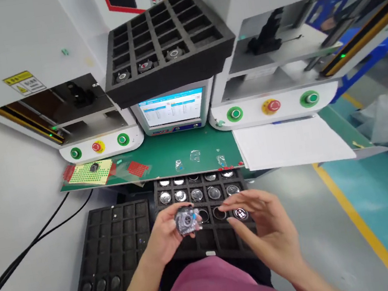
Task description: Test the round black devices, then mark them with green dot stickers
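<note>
My left hand [166, 234] grips a watch case [186, 220] between thumb and fingers, with clear film and a small blue tab on its face. To the right, my right hand [264, 227] is open, thumb and fingers apart with nothing between them. Its fingertips hover over a black foam tray [208, 243] in front of my body. Rows of round watch cases sit in that tray's compartments, among them a shiny one [214, 192] and one with a lit face [240, 213] beside my right fingers.
A second foam tray [125, 238] stands at lower left, holding several dark watch cases. Another tray [172, 73] leans above the monitor [173, 107]. White machines with buttons [273, 105] flank it. The green table [159, 155] carries white papers [288, 143], film scraps [195, 155] and sticker sheets [89, 174].
</note>
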{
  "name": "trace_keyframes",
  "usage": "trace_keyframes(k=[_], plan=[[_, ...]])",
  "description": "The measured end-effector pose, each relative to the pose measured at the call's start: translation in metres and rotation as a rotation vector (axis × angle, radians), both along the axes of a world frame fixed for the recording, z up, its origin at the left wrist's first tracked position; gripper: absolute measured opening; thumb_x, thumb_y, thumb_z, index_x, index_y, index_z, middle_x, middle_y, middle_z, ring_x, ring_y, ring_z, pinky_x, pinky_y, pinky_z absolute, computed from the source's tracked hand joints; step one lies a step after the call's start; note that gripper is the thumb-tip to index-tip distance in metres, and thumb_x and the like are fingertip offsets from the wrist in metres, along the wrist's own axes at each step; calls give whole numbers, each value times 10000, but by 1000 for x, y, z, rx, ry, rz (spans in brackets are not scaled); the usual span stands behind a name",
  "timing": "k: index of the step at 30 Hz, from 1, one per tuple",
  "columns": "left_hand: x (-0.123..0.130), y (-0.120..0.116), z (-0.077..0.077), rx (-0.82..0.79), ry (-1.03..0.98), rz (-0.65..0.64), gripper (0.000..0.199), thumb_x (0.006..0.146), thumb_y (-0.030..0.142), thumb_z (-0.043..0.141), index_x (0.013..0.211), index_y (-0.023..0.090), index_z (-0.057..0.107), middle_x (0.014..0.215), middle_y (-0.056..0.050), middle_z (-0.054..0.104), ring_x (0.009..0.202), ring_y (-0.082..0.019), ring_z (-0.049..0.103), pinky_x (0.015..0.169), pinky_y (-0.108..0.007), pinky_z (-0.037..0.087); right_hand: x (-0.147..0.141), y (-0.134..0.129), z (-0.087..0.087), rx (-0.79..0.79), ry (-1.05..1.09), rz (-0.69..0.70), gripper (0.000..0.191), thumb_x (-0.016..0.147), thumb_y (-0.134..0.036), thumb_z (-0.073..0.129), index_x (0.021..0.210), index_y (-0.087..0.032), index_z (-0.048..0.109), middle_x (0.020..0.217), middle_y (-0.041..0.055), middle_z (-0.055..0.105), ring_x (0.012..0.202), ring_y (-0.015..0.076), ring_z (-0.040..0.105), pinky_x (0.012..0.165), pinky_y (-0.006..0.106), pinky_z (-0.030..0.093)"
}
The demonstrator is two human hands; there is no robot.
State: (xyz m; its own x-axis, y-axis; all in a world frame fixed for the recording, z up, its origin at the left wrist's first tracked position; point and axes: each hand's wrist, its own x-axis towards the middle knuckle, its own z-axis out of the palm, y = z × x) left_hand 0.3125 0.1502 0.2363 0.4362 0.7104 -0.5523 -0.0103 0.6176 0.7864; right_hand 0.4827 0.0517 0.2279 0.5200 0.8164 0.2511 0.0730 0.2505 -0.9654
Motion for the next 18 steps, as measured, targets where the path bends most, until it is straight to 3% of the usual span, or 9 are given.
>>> trace_keyframes(k=[3, 8, 14, 18], plan=[[20, -6, 9, -47, -158, -129, 602, 452, 599, 829, 848, 149, 769, 647, -93, 689, 521, -194, 623, 499, -293, 516, -4, 3, 13, 70, -62, 26, 487, 803, -59, 645, 1203, -310, 523, 1048, 24, 666, 923, 179, 708, 858, 351, 602], [26, -11, 9, -26, -374, -152, 461, 563, 498, 865, 909, 202, 792, 746, -78, 727, 575, -154, 647, 546, -234, 537, -8, 6, 18, 63, -30, 8, 509, 777, -70, 691, 1191, -317, 528, 1079, 24, 639, 938, 171, 696, 886, 333, 592], [22, -16, 10, 108, -406, -149, 409, 630, 455, 855, 972, 240, 788, 817, -75, 755, 664, -174, 693, 631, -249, 577, -16, 10, 20, -15, 182, 20, 471, 740, -73, 716, 1112, -309, 548, 999, -4, 647, 733, 122, 699, 679, 249, 615], [17, -12, 5, 221, -420, -145, 410, 653, 421, 852, 1014, 245, 774, 849, -73, 768, 715, -171, 715, 678, -229, 584, -20, -1, 30, 32, 217, 51, 431, 768, -55, 691, 1090, -308, 558, 950, -14, 650, 643, 88, 659, 659, 245, 599]])
